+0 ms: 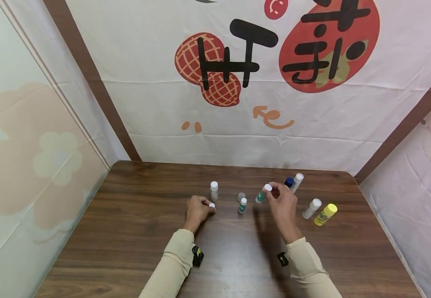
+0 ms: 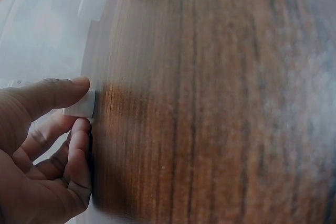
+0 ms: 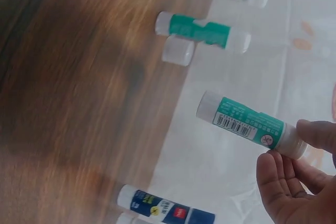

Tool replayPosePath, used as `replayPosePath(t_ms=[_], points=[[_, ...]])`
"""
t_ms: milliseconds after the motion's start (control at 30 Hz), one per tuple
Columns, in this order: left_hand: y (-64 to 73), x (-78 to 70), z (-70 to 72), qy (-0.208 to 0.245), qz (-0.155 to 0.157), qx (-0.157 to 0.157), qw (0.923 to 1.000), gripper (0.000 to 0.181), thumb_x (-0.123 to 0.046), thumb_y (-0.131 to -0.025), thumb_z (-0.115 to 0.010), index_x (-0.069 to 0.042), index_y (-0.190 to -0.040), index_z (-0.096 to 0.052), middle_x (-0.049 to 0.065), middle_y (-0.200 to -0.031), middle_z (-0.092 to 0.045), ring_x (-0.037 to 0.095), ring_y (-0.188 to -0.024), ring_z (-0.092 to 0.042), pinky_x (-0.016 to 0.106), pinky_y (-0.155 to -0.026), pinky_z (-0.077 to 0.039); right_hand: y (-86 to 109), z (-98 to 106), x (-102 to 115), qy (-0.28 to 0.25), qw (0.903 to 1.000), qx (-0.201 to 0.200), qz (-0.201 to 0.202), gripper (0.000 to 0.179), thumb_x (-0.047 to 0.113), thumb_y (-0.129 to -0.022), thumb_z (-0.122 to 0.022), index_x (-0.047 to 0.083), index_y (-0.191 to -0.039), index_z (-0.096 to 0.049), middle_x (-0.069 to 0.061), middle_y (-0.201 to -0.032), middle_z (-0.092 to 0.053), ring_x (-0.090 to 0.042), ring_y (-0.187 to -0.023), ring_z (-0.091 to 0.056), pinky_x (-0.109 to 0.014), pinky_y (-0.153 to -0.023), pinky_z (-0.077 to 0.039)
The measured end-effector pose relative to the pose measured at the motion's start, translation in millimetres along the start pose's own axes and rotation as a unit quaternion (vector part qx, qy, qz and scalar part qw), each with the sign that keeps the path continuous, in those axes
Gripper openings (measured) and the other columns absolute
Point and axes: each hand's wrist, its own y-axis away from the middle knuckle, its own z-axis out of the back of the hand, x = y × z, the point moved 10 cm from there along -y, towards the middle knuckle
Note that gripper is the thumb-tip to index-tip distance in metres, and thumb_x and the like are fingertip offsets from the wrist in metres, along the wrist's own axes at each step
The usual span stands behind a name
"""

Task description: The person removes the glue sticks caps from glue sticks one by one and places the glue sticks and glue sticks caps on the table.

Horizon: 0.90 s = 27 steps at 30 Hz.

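Table (image 1: 126, 236): brown wood grain, rounded far corners
Backdrop (image 1: 144, 111): white cloth, red prints (image 1: 220, 93), black characters (image 1: 234, 66)
Yellow stick (image 1: 326, 214): right side, beside white tube (image 1: 311, 208)
Navy stick (image 1: 289, 182): beside another white tube (image 1: 297, 182)

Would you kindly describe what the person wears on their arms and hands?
The person wears long, pale beige sleeves. Small black devices with yellow markings show beside them. The left hand and right hand wear no gloves.

Head view: left hand (image 1: 196, 212) partly covers white piece (image 1: 212, 205); blue-capped stick (image 1: 289, 181) partly hidden behind right hand (image 1: 284, 205).
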Motion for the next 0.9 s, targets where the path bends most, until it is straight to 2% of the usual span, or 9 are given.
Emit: replayPosePath(t_ms=[433,900], points=[[0.8,0.1,-0.5,0.005,-0.005,-0.003,1.0,0.018,-0.004,-0.059,-0.087,-0.009,-0.063,-0.07,-0.004,-0.062,-0.065,0.013,-0.063,-0.054,0.03,-0.063,-0.046,20.0,11.0,16.5,-0.021,0.9996,0.003,0.021,0.028,0.015,-0.082,-0.078,0.0,-0.104,-0.069,-0.012,-0.094,-0.068,-0.022,-0.079,-0.066,-0.037,-0.068,-0.055],[0.1,0.6,0.5,0.0,-0.009,0.007,0.9999,0.019,-0.005,-0.059,-0.088,-0.009,-0.063,-0.07,-0.004,-0.061,-0.064,0.012,-0.063,-0.053,0.03,-0.064,-0.047,42.0,-0.7,30.8,-0.077,0.9963,0.009,0.037,0.025,0.009,-0.078,-0.08,0.0,-0.1,-0.07,-0.01,-0.09,-0.068,-0.019,-0.074,-0.066,-0.022,-0.063,-0.054]])
